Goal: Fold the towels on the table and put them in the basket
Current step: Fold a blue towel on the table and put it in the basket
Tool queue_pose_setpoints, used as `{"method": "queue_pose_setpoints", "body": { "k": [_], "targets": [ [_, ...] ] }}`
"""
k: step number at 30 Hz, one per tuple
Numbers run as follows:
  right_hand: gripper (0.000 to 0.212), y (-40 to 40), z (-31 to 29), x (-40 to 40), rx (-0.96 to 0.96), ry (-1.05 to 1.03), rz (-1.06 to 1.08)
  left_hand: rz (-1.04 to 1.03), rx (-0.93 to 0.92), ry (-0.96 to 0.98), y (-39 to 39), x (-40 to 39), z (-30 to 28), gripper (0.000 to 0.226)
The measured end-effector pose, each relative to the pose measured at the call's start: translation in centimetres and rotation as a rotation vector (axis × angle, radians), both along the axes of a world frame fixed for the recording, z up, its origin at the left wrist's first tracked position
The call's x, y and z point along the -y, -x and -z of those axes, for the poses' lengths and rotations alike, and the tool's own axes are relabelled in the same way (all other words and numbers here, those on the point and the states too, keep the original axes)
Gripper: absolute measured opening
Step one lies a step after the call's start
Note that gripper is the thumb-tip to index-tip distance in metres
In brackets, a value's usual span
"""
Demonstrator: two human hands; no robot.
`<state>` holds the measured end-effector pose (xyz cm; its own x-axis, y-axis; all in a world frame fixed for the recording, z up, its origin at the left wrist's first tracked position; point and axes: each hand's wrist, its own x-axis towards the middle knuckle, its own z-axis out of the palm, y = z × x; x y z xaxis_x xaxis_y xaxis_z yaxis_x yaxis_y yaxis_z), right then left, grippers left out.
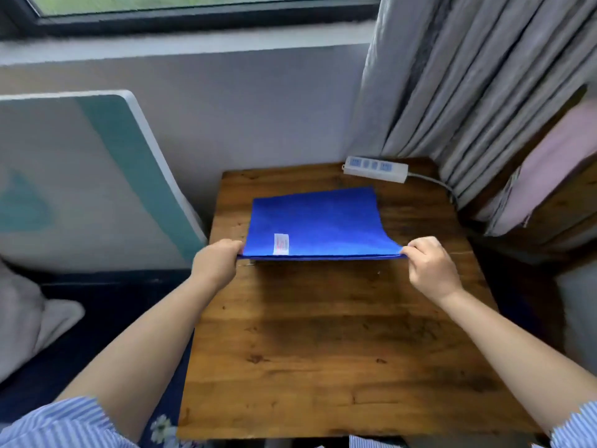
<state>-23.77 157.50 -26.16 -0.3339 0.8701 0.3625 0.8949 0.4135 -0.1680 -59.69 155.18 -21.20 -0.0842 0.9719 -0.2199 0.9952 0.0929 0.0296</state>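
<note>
A bright blue towel point(323, 221) with a small white label lies on the far half of the wooden table point(339, 350), its near edge lifted off the wood. My left hand point(214, 265) pinches the near left corner. My right hand point(431, 265) pinches the near right corner. The edge between the two hands is stretched straight and shows two layers. No basket is in view.
A white power strip point(374, 168) with its cable lies at the table's far right corner. Grey curtains point(468, 92) hang at the right beside a wooden piece draped with pink cloth point(546, 176). A white and teal board point(97, 176) leans against the wall at the left.
</note>
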Motion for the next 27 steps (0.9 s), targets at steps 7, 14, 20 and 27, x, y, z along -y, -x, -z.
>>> {"method": "queue_pose_setpoints", "body": {
  "k": [7, 14, 20, 27],
  "targets": [
    [0.013, -1.8, 6.2, 8.2, 0.168, 0.315, -0.036, 0.195, 0.057, 0.558, -0.6, 5.5, 7.0, 0.022],
    [0.019, -1.5, 7.0, 10.8, 0.164, 0.599, -0.124, 0.202, 0.103, 0.682, 0.0, 8.1, 9.5, 0.010],
    [0.037, -0.3, 6.6, 9.2, 0.232, 1.180, -0.029, 0.007, 0.270, 1.005, 0.5, 8.8, 10.0, 0.029],
    [0.035, 0.2, 5.4, 4.3, -0.037, 1.209, 0.167, -0.305, 0.610, 0.856, 1.8, 4.2, 9.1, 0.020]
  ]
}}
